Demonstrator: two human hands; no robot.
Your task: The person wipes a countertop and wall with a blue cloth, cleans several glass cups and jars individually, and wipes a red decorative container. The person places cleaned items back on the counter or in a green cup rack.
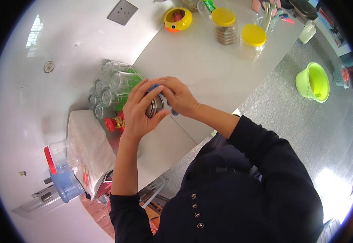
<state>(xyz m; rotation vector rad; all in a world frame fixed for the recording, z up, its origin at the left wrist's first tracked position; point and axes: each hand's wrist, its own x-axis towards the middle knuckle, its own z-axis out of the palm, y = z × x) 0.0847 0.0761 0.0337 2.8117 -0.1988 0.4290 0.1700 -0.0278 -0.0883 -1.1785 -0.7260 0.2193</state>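
Above the white tabletop (188, 68), my left hand (140, 106) is wrapped around a silvery metal container (156, 107) with ringed edges. Much of the container is hidden by my fingers and palm. My right hand (179, 96) grips a blue cloth (154, 87) and presses it against the container's far side. More of the cloth shows below the right fingers. Just left of my left hand, several clear drinking glasses (115, 80) lie stacked on their sides, bases towards the wall. A red bottle with a red cap (110, 124) is partly covered by my left hand.
Two jars with yellow lids (224, 25) (253, 42) and a yellow duck-shaped bowl (178, 19) stand at the far end. A cloth-covered box (88, 136) and a clear plastic jar (61, 156) are at left. A lime-green bucket (302, 82) rests on the floor beyond the table edge.
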